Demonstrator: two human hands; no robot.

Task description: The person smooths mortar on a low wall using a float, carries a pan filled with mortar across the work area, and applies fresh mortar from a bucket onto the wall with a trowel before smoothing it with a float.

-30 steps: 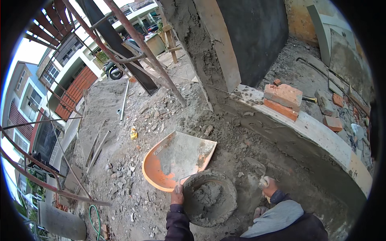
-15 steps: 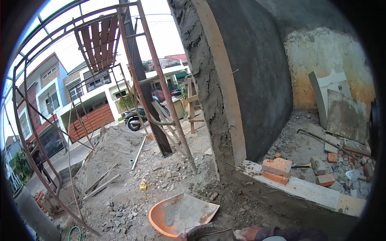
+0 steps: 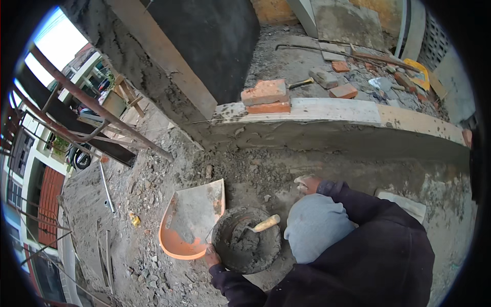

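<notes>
Left hand (image 3: 210, 254) is down on the near rim of the mortar bucket (image 3: 247, 246), fingers curled over the edge and gripping it, as far as I can see. Just past those fingers, up and to the left, sits the orange scoop pan (image 3: 190, 221), smeared grey with cement, its side touching the bucket.

Inside the bucket there's wet grey mortar and a trowel (image 3: 258, 226) stuck in it, pale wooden handle poking out toward the right, well clear of the left fingers and not held by anyone.

Right hand (image 3: 307, 184) is out on the far side, pressed on the rough mortar-covered ground at the foot of the low ledge (image 3: 337, 120). It's caked with cement, and I honestly can't tell whether the fingers are spread or curled. It's holding nothing that I can make out.

Beyond the right fingers, up on the ledge, two red bricks (image 3: 265, 96) are stacked. A hammer (image 3: 300, 82) lies just behind them on the rubble floor. The dark sleeves and a grey hood (image 3: 314, 226) fill the lower right.
</notes>
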